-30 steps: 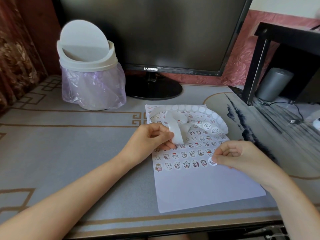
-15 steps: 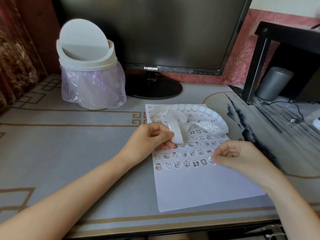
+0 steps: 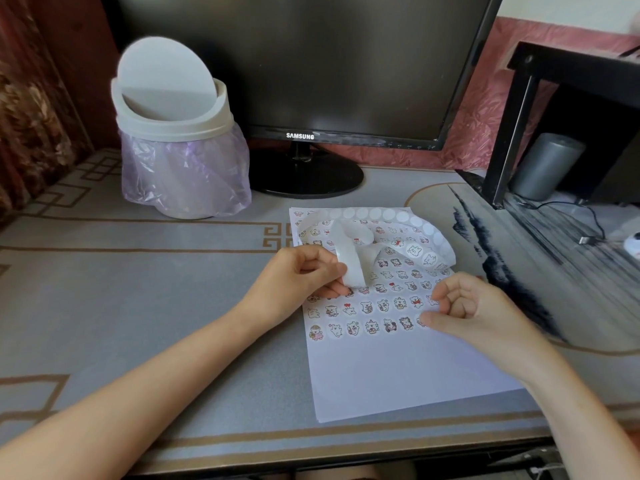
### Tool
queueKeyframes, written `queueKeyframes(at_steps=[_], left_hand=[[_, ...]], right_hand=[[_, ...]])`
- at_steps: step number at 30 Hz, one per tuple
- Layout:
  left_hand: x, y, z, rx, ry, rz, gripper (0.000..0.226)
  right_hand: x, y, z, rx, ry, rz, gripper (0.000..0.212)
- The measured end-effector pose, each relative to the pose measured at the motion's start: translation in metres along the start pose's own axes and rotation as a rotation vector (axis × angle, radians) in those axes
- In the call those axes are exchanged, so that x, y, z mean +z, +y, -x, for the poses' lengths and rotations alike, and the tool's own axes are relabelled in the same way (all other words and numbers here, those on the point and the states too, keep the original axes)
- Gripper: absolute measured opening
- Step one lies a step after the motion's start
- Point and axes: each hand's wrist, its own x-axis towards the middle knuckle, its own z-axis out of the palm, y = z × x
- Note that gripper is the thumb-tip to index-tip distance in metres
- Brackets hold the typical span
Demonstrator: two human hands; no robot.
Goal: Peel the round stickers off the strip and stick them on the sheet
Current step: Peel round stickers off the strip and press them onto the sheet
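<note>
I'm seeing the sheet (image 3: pixel 398 375) lying flat on the table (image 3: pixel 138 289), just right of view centre, its long side running 12 to 6. Rows of cartoon stickers (image 3: pixel 367 308) are covering its upper half; the lower half is showing blank.

The left hand (image 3: pixel 304 275) is sitting at the sheet's 9 o'clock edge, thumb and curled fingers pinching the near end of the strip (image 3: pixel 351 265). From there the strip is looping up to the sheet's 12 o'clock edge and curling back down at 2 o'clock. Most of its circles are looking blank; two printed stickers (image 3: pixel 414 251) are sitting on the 2 o'clock stretch.

The right hand (image 3: pixel 474 313) is resting at the sheet's 3 o'clock edge, fingers curled tight into the palm and gripping nothing I can make out. Its thumb is lying flat, tip pressing on the last sticker (image 3: pixel 419 322) at the right end of the bottom row. That sticker is mostly hidden under the thumb.

A lidded bin (image 3: pixel 173 109) with a purple liner is standing at 10 o'clock of the sheet, a monitor (image 3: pixel 311 64) at 12, a black shelf (image 3: pixel 519 109) and a grey cylinder (image 3: pixel 547 164) at 2.
</note>
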Motion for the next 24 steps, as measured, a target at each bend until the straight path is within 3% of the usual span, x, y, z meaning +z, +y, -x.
queueKeyframes(at_steps=[7, 17, 24], left_hand=[[0.0005, 0.0014, 0.0007, -0.001, 0.006, 0.005, 0.013], [0.0007, 0.0015, 0.0007, 0.001, 0.009, 0.001, 0.014], [0.0002, 0.0005, -0.0001, 0.005, 0.011, 0.006, 0.014]], right_hand=[[-0.0017, 0.0037, -0.0025, -0.020, 0.019, -0.036, 0.016], [0.0024, 0.0096, -0.0063, -0.042, 0.054, -0.012, 0.017], [-0.0002, 0.0055, -0.0038, -0.008, -0.026, -0.009, 0.024]])
